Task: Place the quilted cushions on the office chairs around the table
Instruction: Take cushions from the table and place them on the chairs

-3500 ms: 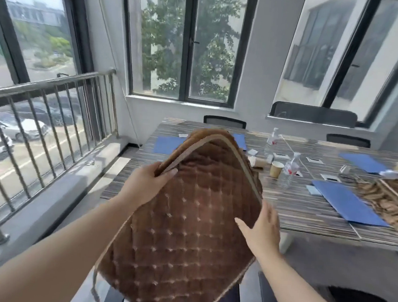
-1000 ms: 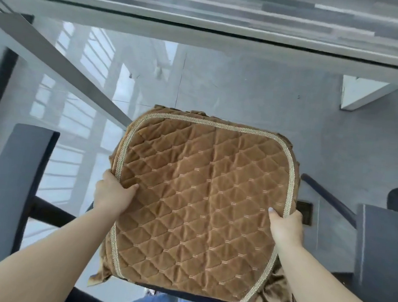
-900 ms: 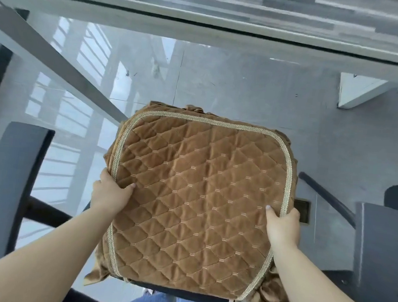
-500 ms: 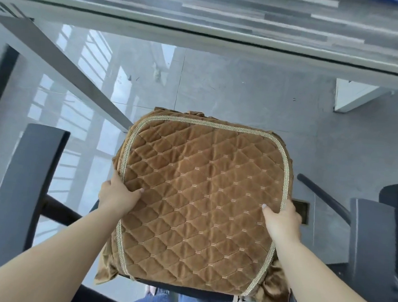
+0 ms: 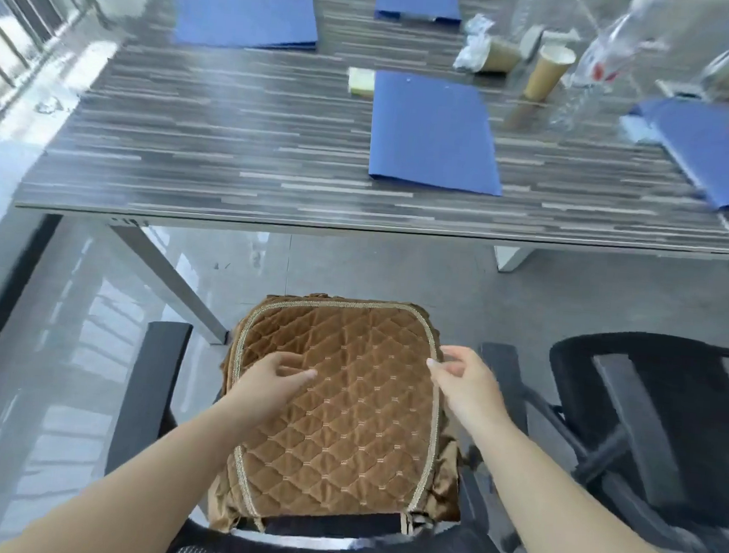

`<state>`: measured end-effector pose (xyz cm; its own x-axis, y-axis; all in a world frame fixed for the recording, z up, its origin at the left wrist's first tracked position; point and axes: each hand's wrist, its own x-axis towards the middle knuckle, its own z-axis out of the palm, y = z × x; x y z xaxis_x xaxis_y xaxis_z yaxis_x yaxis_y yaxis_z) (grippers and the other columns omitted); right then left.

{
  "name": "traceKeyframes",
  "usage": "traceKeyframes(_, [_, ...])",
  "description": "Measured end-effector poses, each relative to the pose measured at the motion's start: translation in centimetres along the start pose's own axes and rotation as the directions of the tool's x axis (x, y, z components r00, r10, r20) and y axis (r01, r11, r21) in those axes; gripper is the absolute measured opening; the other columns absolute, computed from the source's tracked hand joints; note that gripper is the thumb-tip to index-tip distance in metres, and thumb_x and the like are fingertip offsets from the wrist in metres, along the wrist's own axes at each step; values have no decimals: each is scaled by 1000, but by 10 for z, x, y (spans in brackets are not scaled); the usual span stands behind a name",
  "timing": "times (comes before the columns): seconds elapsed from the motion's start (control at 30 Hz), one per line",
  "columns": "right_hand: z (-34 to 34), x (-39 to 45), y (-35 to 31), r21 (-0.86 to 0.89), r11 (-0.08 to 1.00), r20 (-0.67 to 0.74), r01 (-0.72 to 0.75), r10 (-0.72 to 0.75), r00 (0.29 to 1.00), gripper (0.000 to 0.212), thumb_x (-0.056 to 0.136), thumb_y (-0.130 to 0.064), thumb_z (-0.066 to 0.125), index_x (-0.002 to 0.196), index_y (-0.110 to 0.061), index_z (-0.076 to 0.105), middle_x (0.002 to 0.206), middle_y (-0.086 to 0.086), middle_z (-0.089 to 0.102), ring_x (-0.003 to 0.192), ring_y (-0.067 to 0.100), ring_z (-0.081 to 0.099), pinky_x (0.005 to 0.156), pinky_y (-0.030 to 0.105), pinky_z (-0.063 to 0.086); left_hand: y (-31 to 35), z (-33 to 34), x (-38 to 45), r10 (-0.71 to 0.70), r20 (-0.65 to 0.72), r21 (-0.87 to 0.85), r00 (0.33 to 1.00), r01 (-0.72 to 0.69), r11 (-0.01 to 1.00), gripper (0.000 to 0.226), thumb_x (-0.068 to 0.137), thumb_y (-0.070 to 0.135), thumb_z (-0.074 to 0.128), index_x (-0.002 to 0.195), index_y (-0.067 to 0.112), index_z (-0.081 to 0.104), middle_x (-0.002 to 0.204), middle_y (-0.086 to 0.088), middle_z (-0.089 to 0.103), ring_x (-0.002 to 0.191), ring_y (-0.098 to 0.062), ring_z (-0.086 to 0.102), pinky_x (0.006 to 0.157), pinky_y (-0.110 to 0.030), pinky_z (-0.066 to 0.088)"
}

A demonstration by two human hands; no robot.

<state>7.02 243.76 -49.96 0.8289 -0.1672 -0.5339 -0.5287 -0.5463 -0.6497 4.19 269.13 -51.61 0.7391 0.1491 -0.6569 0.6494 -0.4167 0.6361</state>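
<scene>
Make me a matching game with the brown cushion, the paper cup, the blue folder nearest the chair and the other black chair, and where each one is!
Things:
1. quilted cushion
2. paper cup
3. nearest blue folder
4. second black chair

Places:
A. standing upright far back on the table
B. lying flat close to the table's front edge
C. on the seat of the chair between both hands
D. on the floor, right of the cushioned chair

Pairs: 1-C, 2-A, 3-B, 4-D

blue folders, paper cups, plastic bottle, railing
</scene>
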Motion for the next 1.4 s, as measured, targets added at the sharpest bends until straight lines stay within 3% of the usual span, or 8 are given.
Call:
traceKeyframes(0.17, [-69,-82,-2,101,993,-55,59,-53,997,41,89,-38,60,127,-23,53,107,-3,67,105,16,61,87,32,46,61,20,-83,162,54,-62,985,-159,985,39,87,38,65,122,22,58,97,13,64,82,-9,62,61,-19,46])
traceKeyframes(0.27, [-101,-115,9,152,986,-91,71,-58,994,41,88,-38,62,126,-24,53,105,-3,66,103,17,64,94,42,50,86,42,-119,244,86,-91,966,-236,967,39,86,39,66,122,23,59,100,13,65,89,-8,63,66,-22,46])
traceKeyframes(0.4, [-146,-155,40,252,966,-127,60,-29,991,39,90,-31,62,126,-20,52,99,-5,65,100,15,65,97,43,49,96,90,-163,259,134,-133,956,-242,961,37,86,40,66,119,24,61,107,5,68,95,-13,66,80,-31,54])
traceKeyframes(0.5, [-179,-175,73,294,954,-139,56,-16,990,37,88,-32,64,123,-22,55,102,-4,67,100,14,66,100,44,47,98,128,-182,255,142,-105,956,-242,965,40,86,40,65,122,22,61,108,4,67,92,-13,66,73,-26,53])
traceKeyframes(0.77, [-304,-215,197,310,947,-135,82,-41,990,41,85,-35,67,122,-26,55,101,-3,68,102,17,65,98,42,49,166,303,-262,330,267,-77,905,-322,944,43,88,38,65,126,18,57,106,2,67,105,-18,64,86,-33,51])
traceKeyframes(0.97, [-413,-233,278,328,937,-185,117,-58,981,34,83,-38,67,115,-33,54,102,-6,68,102,13,65,98,42,49,219,437,-314,369,294,-146,882,-340,929,36,89,33,64,122,20,59,114,1,67,104,-13,65,77,-25,51])
traceKeyframes(1.13, [-490,-238,334,356,928,-254,109,-16,967,38,84,-36,66,120,-31,54,97,-9,69,103,11,64,100,41,47,258,526,-332,385,359,-163,850,-349,923,34,90,30,63,122,18,60,112,3,67,100,-7,65,75,-22,50])
traceKeyframes(1.4, [-592,-200,395,432,898,-344,81,82,935,36,86,-32,65,120,-30,53,106,-2,67,103,17,65,97,42,50,329,625,-318,426,399,-228,812,-362,904,25,89,26,65,114,19,63,110,1,69,101,-9,66,91,-30,51])
